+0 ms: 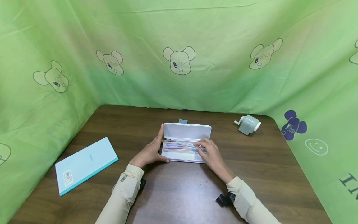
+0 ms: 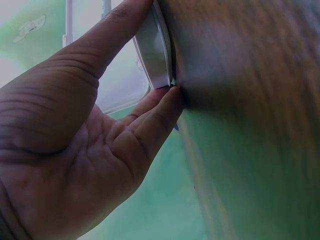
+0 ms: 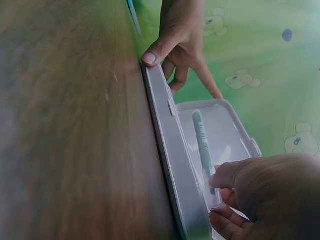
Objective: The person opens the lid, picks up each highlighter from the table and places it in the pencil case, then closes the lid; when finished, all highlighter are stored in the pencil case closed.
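A white pencil case [image 1: 186,131] lies on the table with its lid raised, and several coloured pens [image 1: 174,147] are in its back compartment. At the left end my left hand [image 1: 151,152] holds the case, thumb at the front corner and fingers at the back, as the left wrist view shows too. My right hand [image 1: 211,154] is over the right end. There it pinches a pale green pen [image 3: 202,137] by its clear-capped end, between thumb and fingers. The pen slants above the case in the right wrist view.
A light blue notebook [image 1: 86,165] with a barcode label lies at the left. A grey-green pencil sharpener [image 1: 248,125] with a crank stands at the back right. Behind the case is a small blue item [image 1: 183,121], partly hidden. Green printed cloth [image 1: 179,90] surrounds the table.
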Demonstrator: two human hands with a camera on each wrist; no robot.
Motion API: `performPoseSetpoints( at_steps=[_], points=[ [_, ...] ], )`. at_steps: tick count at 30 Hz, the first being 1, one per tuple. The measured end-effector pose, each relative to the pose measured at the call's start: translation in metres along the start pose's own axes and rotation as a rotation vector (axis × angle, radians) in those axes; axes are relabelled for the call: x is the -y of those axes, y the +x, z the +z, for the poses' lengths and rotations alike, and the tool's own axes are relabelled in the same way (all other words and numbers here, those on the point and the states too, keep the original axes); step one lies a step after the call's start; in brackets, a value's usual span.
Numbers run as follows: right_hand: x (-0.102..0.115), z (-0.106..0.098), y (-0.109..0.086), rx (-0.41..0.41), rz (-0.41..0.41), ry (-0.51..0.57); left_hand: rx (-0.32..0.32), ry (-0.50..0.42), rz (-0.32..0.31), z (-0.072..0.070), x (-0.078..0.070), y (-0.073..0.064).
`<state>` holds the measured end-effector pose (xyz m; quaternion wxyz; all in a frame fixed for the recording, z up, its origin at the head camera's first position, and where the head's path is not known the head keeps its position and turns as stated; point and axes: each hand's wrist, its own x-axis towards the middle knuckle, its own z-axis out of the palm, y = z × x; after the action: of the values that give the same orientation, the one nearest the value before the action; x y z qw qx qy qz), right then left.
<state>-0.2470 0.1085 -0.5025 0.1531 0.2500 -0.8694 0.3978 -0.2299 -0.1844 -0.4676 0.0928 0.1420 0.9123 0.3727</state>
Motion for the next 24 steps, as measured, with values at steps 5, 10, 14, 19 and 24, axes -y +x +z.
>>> performPoseSetpoints(
  at_steps=[5, 10, 14, 19, 24],
  points=[
    [0.004, 0.006, 0.005, 0.013, -0.024, 0.002, -0.007, -0.006, 0.005, 0.0, 0.0, -0.001],
    [0.006, 0.012, 0.009, 0.024, -0.032, 0.006, -0.008, -0.011, 0.007, 0.0, 0.0, -0.001],
    [0.007, 0.016, 0.011, 0.031, -0.027, 0.006, -0.011, -0.017, 0.007, -0.001, 0.0, -0.001],
    [0.009, 0.02, 0.014, 0.043, -0.027, 0.004, -0.005, -0.023, 0.002, 0.0, -0.001, -0.001],
    [0.012, 0.023, 0.017, 0.043, -0.039, -0.018, 0.0, -0.013, -0.018, 0.001, 0.0, 0.0]
  ],
)
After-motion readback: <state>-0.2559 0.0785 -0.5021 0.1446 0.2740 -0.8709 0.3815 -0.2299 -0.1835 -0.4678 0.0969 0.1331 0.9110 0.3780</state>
